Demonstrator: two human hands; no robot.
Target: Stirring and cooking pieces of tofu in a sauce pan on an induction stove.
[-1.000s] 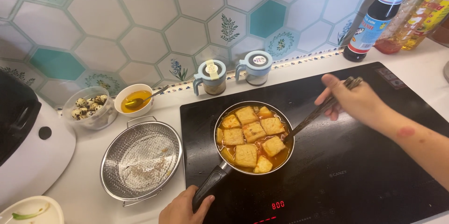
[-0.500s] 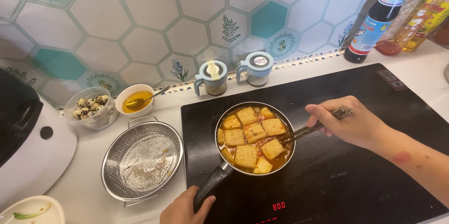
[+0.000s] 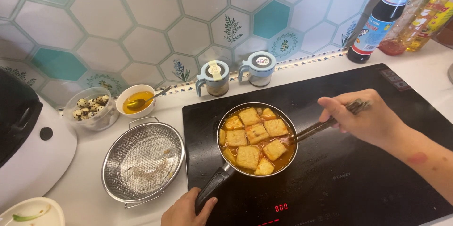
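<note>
A small dark frying pan (image 3: 222,127) sits on the black induction cooktop (image 3: 358,169), filled with several golden tofu squares (image 3: 255,134) in orange sauce. My left hand (image 3: 186,209) grips the pan's black handle (image 3: 213,186) at the bottom edge of the view. My right hand (image 3: 363,119) holds dark chopsticks (image 3: 314,131), whose tips reach into the right side of the pan among the tofu.
A metal mesh strainer (image 3: 141,162) lies left of the cooktop. Behind it stand a bowl of quail eggs (image 3: 89,108), a small bowl of yellow liquid with a spoon (image 3: 136,101) and two lidded seasoning jars (image 3: 214,78). Sauce and oil bottles (image 3: 382,18) stand far right; a white appliance (image 3: 28,145) sits left.
My right hand has come down and leftward, bringing the chopsticks' tips lower into the pan's right side. My left hand keeps its hold on the handle.
</note>
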